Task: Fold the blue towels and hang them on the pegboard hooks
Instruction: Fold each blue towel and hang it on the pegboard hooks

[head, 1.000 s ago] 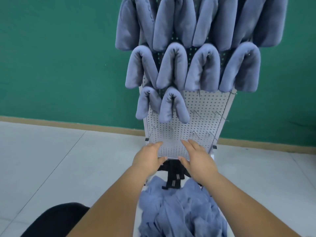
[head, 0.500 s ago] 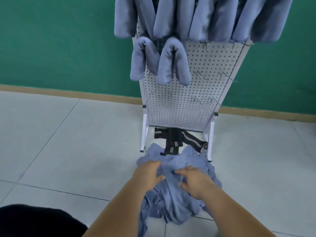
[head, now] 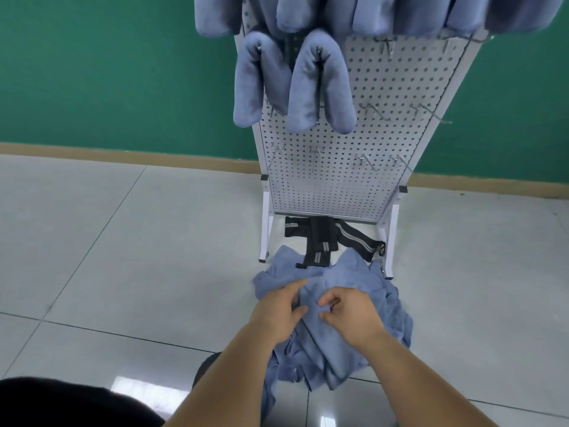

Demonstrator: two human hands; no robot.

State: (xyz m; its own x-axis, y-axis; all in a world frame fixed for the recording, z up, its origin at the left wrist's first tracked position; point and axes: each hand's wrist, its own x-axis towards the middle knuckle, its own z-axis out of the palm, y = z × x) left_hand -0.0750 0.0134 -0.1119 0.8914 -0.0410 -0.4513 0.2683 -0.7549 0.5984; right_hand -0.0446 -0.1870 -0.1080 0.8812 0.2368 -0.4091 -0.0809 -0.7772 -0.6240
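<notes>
The left hand (head: 278,315) pinches a soft ridge of the crumpled, fleecy towels (head: 354,349) heaped under both palms. The right hand (head: 351,315) curls just beside it, its grip unclear. Beyond the fingertips stands the perforated pegboard (head: 338,167).

A crumpled pile of loose blue towels (head: 320,352) lies on the floor (head: 154,241) at the foot of the pegboard (head: 338,180), just in front of its legs. The left hand (head: 277,309) pinches a fold of the top towel. The right hand (head: 351,315) curls at the same fold; whether it grips is unclear. The white perforated pegboard stands upright. Two folded towels (head: 304,97) hang side by side at its upper left, each draped over a hook like an upturned U. More hung towels (head: 400,13) fill the row above, cut off by the top edge. Bare metal hooks (head: 366,109) stick out on the right and lower down.
</notes>
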